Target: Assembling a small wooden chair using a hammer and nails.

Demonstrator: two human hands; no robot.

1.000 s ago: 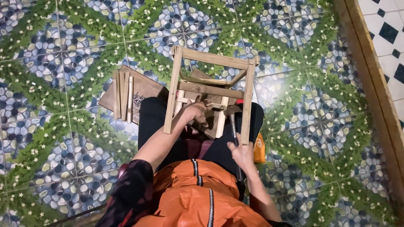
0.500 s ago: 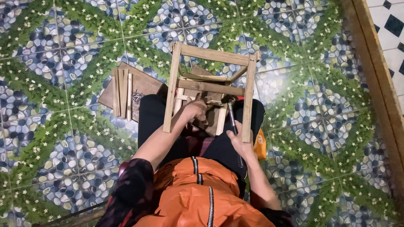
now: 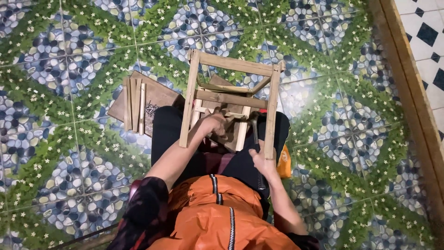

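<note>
A small unfinished frame of pale wooden slats [image 3: 230, 99] is rested on the lap. Its inner slat is gripped by the left hand [image 3: 214, 124] with curled fingers. A dark-handled hammer [image 3: 255, 127] is clasped by the right hand [image 3: 262, 159], beside the frame's right leg.

right hand [image 3: 262, 159] brought the hammer [image 3: 255, 127] up beside the wooden frame [image 3: 231, 99].

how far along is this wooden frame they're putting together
Done: the wooden frame has two long legs joined by crossbars. In hand: the left hand steadies an inner piece while the right hand holds a hammer. Left: spare slats and what look like nails lie on a board, so more pieces probably remain.
</note>
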